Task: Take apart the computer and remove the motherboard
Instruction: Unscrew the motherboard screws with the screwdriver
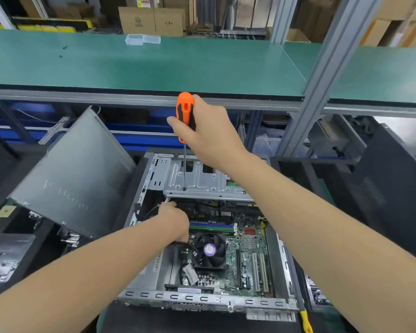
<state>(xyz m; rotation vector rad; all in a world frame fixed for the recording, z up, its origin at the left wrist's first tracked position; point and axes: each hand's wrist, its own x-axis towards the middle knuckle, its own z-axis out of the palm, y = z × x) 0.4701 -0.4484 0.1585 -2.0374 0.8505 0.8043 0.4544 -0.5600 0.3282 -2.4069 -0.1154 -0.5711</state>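
An open computer case (139,294) lies on the bench with its side off. Inside is the green motherboard (247,267) with a black CPU fan (210,251) and RAM sticks (211,227). A silver drive cage (202,181) spans the far end. My right hand (209,131) grips an orange and black screwdriver (185,111) held upright, its tip on a screw hole in the cage. My left hand (175,218) reaches into the case beside the fan, below the cage; its fingers are hidden, near some thin cables.
The removed grey side panel (75,174) leans to the left of the case. A green shelf (154,66) runs above, carrying clear plastic boxes (142,40). Other dark computer cases (394,188) stand at the right. A yellow tool (306,320) lies at the case's near right corner.
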